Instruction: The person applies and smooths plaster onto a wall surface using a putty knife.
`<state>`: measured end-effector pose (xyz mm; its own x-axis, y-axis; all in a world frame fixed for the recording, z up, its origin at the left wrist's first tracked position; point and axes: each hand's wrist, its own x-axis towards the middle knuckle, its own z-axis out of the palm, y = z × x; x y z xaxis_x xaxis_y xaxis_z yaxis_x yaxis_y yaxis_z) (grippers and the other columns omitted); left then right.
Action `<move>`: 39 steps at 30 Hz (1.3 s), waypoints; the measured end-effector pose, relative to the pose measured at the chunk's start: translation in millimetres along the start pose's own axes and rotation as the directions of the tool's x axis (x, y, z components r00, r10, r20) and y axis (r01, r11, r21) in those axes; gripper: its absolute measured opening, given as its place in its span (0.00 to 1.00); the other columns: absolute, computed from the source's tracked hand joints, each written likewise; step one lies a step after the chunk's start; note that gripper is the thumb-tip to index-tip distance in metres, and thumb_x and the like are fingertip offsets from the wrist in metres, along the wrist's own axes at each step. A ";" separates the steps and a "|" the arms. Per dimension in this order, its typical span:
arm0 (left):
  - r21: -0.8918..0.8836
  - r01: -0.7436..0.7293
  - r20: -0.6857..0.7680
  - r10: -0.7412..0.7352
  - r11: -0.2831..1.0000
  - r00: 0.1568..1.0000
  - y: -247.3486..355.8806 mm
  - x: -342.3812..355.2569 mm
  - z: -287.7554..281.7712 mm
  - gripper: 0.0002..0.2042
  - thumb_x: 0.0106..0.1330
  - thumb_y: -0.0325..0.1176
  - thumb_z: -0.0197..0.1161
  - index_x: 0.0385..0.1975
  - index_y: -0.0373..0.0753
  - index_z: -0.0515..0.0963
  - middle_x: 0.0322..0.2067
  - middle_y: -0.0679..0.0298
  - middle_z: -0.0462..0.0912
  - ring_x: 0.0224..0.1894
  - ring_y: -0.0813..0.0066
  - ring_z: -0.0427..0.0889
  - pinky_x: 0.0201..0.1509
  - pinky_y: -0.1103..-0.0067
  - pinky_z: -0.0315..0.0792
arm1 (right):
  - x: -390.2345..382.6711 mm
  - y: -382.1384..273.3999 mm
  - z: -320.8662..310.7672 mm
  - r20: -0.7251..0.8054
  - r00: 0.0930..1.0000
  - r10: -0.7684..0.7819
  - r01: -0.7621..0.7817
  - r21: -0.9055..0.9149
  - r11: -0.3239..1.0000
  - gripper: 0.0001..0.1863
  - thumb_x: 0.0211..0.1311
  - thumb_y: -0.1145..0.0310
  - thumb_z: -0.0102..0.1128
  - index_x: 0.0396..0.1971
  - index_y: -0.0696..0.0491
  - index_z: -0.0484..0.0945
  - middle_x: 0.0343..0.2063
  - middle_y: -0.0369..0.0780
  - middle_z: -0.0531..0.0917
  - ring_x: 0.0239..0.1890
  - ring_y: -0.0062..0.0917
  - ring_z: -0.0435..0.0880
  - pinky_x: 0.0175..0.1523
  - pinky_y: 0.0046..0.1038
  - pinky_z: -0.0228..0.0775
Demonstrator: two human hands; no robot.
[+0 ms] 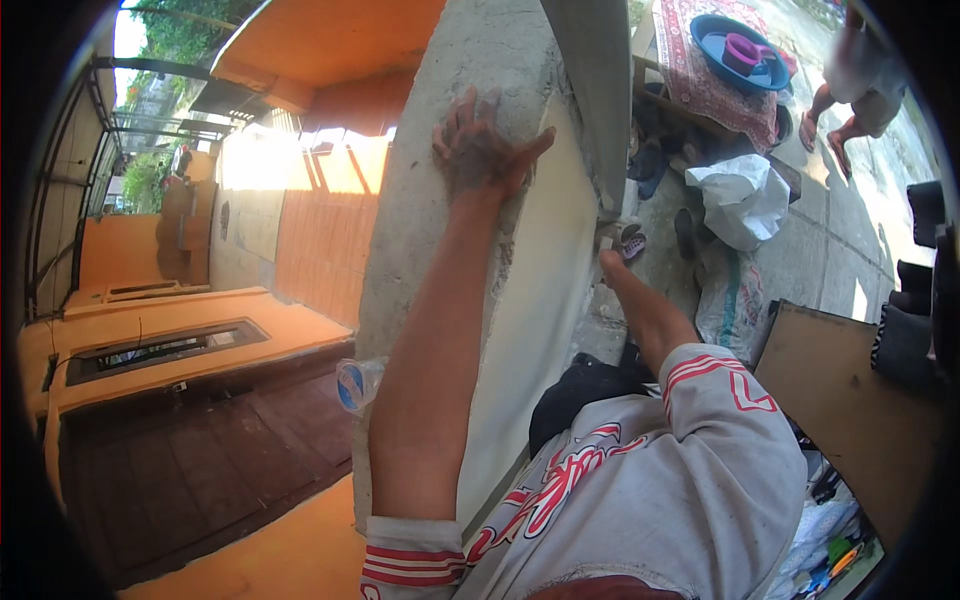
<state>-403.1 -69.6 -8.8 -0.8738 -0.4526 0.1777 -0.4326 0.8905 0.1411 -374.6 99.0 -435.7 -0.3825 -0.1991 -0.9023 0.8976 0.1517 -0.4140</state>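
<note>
My left hand (487, 150) lies on the rough grey concrete top of a low wall (425, 170), its fingers spread and the thumb stretched toward the wall's edge. A smooth cream-coloured face (540, 270) runs down from that edge on the right. Lower down, beside this face, my right hand (608, 260) is closed next to a small pale piece. It shows only in part, and what its fingers hold is too small to make out. A clear plastic cup (352, 386) with a blue and white label stands by my left forearm, at the wall's left edge.
A grey post (590, 90) rises at the wall's far end. To the right are a blue basin (706, 42) with a pink dipper on a patterned cloth, a white sack (740, 200), loose footwear and a brown board (815, 365). Another person's legs (845, 120) stand far right.
</note>
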 end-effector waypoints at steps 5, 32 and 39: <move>0.001 0.018 0.024 -0.018 1.000 1.000 1.7 0.5 -3.0 0.52 0.47 0.73 0.62 0.70 0.46 0.63 0.72 0.60 0.55 0.76 0.66 0.49 0.77 0.60 0.37 | 5.8 -91.7 56.3 -0.032 0.971 -0.239 0.241 0.086 0.967 0.22 0.67 0.58 0.43 0.51 0.55 0.76 0.46 0.47 0.80 0.53 0.38 0.80 0.52 0.38 0.72; -0.003 0.027 0.042 -0.027 1.000 0.999 3.2 1.0 -1.9 0.51 0.46 0.74 0.63 0.70 0.49 0.62 0.73 0.62 0.55 0.76 0.64 0.49 0.77 0.57 0.38 | -124.8 27.7 52.3 0.227 0.956 -0.188 0.185 0.034 0.982 0.25 0.73 0.57 0.40 0.61 0.57 0.69 0.52 0.44 0.77 0.53 0.37 0.78 0.57 0.43 0.67; -0.022 0.032 0.030 -0.032 0.999 0.999 5.8 -0.5 -6.2 0.52 0.46 0.74 0.63 0.70 0.49 0.62 0.73 0.62 0.55 0.75 0.64 0.50 0.77 0.58 0.38 | -182.0 -85.3 74.6 -0.006 0.842 -0.539 0.535 -0.113 0.837 0.26 0.74 0.55 0.40 0.55 0.61 0.74 0.50 0.55 0.80 0.55 0.50 0.77 0.58 0.40 0.66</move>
<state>-403.8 -64.5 -2.0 -0.8660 -0.4790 0.1439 -0.4555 0.8741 0.1685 -365.2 50.1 -227.1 -0.8071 -0.2434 -0.5379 0.5224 0.1299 -0.8427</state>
